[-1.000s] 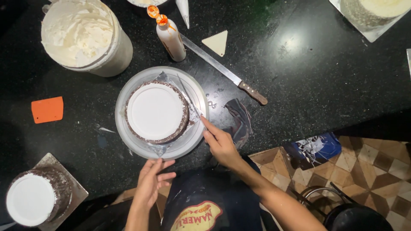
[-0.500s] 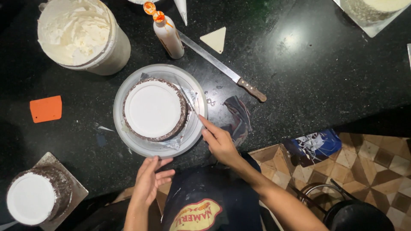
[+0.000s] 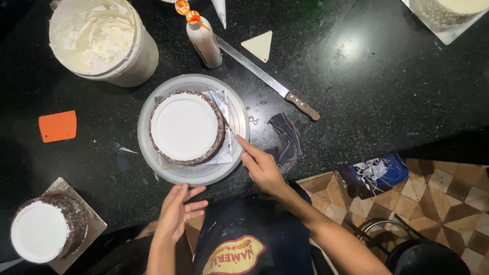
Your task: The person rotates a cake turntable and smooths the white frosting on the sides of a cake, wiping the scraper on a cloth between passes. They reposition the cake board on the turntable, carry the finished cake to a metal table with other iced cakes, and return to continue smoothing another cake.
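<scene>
The right hand [image 3: 262,165] has its forefinger stretched to the near right rim of the turntable [image 3: 234,109], fingers loosely spread and gripping nothing. The left hand [image 3: 175,214] hovers open just off the near edge of the counter [image 3: 382,86], below the turntable and apart from it, holding nothing either.

Over the last second the two hands have barely shifted against the turntable; whether the wheel itself has turned I cannot tell. To my eye the person is steadying or nudging the wheel at its rim.

The cake [image 3: 186,127], white on top with a dark crumbed side, sits on a square silver board [image 3: 224,99] in the middle of the turntable. Beyond it, toward the far left corner, stands a tub of whipped cream [image 3: 99,38]; a squeeze bottle [image 3: 204,40] and a long knife [image 3: 267,79] lie further along, with a triangular comb scraper [image 3: 260,45] beside the blade. An orange scraper [image 3: 57,126] rests at the left, a second cake [image 3: 46,229] on the near left corner. The counter is black speckled stone; patterned tiles [image 3: 438,188] show below.
</scene>
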